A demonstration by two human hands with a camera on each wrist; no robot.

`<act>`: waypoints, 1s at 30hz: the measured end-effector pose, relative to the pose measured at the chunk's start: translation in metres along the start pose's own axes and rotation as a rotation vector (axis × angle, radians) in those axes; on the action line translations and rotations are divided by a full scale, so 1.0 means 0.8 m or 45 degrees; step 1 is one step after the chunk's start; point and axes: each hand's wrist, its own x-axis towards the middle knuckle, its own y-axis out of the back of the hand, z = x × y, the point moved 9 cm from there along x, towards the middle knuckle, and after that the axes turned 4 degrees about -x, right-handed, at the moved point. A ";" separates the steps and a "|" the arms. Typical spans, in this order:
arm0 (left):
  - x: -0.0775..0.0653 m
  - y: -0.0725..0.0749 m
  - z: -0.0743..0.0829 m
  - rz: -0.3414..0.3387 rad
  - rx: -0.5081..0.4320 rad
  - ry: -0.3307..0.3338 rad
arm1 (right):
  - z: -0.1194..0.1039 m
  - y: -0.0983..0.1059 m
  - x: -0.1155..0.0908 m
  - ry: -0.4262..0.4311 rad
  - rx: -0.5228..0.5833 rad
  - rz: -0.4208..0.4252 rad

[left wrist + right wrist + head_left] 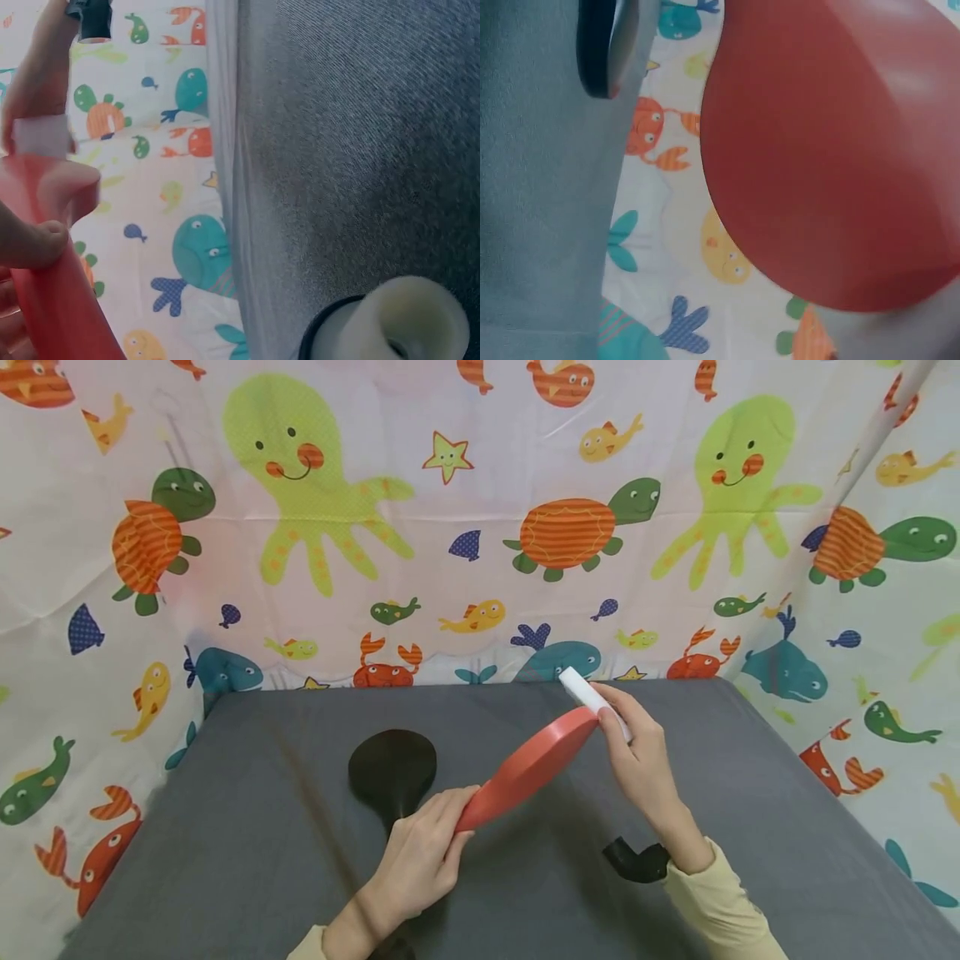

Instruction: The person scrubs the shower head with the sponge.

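Observation:
In the head view my left hand (423, 852) pinches the near end of a smooth red paddle-shaped piece (525, 772) between thumb and fingers. The piece is tilted, its far end raised to the right. My right hand (637, 752) holds a small white block (592, 702) between thumb and fingers, right at the red piece's far edge. The left wrist view has the white block (41, 136) overlapping the end of the red piece (67, 307). Broad and rounded, the red face (817, 157) fills much of the right wrist view.
A black round-headed object (392, 772) with a narrowing stem lies left of centre on the grey cloth-covered table (247, 843). Black wrist gear (636, 860) sits by the right wrist. A cream hollow tube (420, 315) shows close to the left wrist camera. A printed curtain (450, 543) surrounds the table.

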 end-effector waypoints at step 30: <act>-0.002 0.000 0.001 0.079 0.232 -0.016 | -0.100 -0.086 -0.096 1.029 -0.743 0.060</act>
